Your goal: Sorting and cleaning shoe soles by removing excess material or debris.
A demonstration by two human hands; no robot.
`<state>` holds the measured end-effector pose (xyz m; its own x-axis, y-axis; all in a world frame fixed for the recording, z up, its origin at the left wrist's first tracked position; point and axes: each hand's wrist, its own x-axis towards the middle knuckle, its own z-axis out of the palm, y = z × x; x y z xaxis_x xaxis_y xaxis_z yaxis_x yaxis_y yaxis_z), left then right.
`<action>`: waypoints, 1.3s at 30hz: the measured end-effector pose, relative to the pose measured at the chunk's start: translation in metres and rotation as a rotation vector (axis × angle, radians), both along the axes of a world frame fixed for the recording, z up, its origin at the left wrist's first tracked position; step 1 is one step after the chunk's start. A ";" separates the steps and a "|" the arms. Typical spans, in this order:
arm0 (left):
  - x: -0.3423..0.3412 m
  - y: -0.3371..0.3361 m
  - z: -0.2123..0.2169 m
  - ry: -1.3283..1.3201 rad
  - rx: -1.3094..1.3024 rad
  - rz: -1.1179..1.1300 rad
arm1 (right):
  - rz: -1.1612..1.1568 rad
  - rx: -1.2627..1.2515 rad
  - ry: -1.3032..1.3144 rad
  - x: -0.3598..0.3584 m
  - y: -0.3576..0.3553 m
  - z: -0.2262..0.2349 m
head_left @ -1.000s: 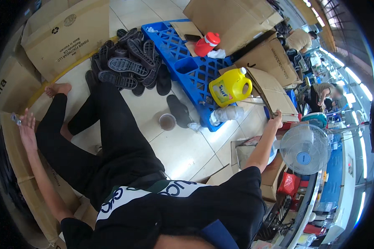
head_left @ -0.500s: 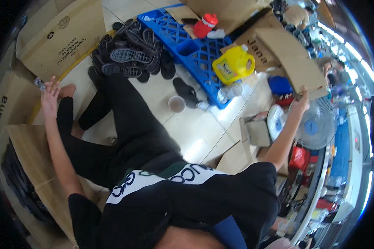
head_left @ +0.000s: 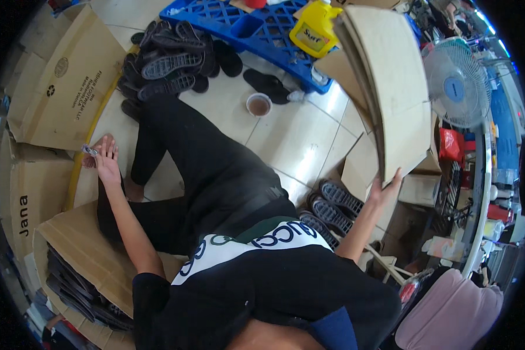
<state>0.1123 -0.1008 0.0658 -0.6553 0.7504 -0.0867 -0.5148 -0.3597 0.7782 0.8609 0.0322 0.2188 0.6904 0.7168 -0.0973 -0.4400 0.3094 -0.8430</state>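
My right hand [head_left: 385,189] grips the lower edge of flattened cardboard [head_left: 391,87], with several layers standing upright at the right. At the left, my left hand [head_left: 107,165] is turned palm up, its last fingers stretched out. A small shiny, see-through thing [head_left: 89,150] is caught at its thumb and forefinger; its kind is too small to tell. Below the left forearm stands an open cardboard box [head_left: 84,230] holding dark soles [head_left: 79,286]. Beside my right forearm, several dark ridged soles [head_left: 332,207] lie in a row on the floor.
A pile of dark soles [head_left: 172,64] lies ahead, against a blue plastic pallet [head_left: 216,30] bearing a yellow jug [head_left: 315,29]. A cup of brown liquid [head_left: 259,105] stands on the tiles. A fan [head_left: 456,84] is at the right, closed-looking cartons [head_left: 64,81] at the left.
My right hand has drawn the cardboard nearer, and the soles beside my forearm have come into view. The view has shifted; my left hand still carries the small shiny thing.
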 end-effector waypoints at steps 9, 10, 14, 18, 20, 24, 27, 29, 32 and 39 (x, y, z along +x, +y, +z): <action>0.005 -0.022 -0.015 0.063 -0.036 0.025 | 0.087 -0.323 0.019 0.057 -0.075 -0.166; 0.005 -0.021 -0.014 0.063 -0.031 0.034 | 0.098 -0.341 0.012 0.062 -0.082 -0.178; 0.009 -0.019 -0.014 0.051 -0.032 0.008 | 0.024 -0.429 0.013 0.078 -0.099 -0.197; 0.016 -0.018 -0.016 0.054 -0.071 0.004 | 0.070 -0.470 0.027 0.091 -0.111 -0.208; 0.016 -0.019 -0.021 0.038 -0.084 -0.029 | 0.158 -0.567 0.007 0.100 -0.111 -0.206; 0.016 -0.024 -0.031 0.032 -0.111 -0.057 | 0.255 -0.785 -0.039 0.151 -0.119 -0.233; 0.024 -0.019 -0.025 0.042 -0.155 -0.014 | 0.227 -0.859 -0.066 0.143 -0.113 -0.240; 0.024 -0.022 -0.024 0.037 -0.151 -0.032 | 0.258 -1.038 -0.071 0.151 -0.103 -0.247; 0.024 -0.025 -0.022 0.042 -0.159 -0.055 | 0.251 -1.242 -0.327 0.149 -0.085 -0.254; 0.025 -0.032 -0.029 -0.010 -0.156 -0.007 | 0.832 -1.399 -1.390 0.147 0.003 -0.269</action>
<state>0.1374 -0.1330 0.0371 -0.6487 0.7316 -0.2095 -0.5253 -0.2313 0.8189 1.0082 0.0352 -0.0506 0.4063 0.7403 -0.5356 0.8397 -0.5337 -0.1006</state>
